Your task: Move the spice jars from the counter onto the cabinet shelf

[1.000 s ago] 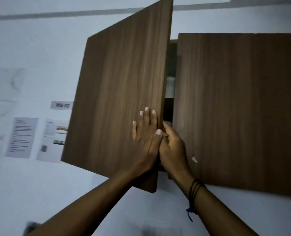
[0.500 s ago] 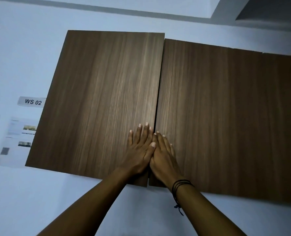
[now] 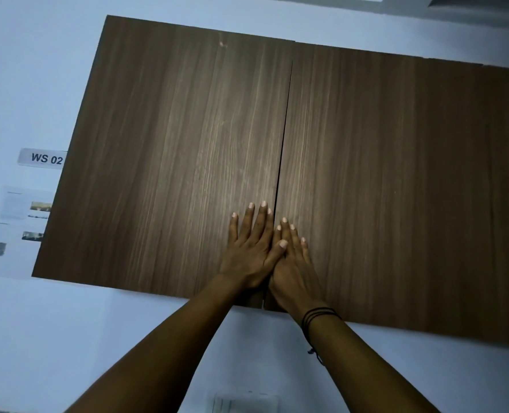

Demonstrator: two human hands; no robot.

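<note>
Low in the frame's centre, the left hand [image 3: 251, 251] and right hand [image 3: 293, 268] press flat, fingers straight, on the left door [image 3: 169, 162] and right door [image 3: 396, 189], both closed.

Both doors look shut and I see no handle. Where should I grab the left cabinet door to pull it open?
Probably the left cabinet door at its bottom corner by the centre seam, from below: no handle shows, and the lower edge hangs clear of the wall. The left hand lies flat just above it.
</note>
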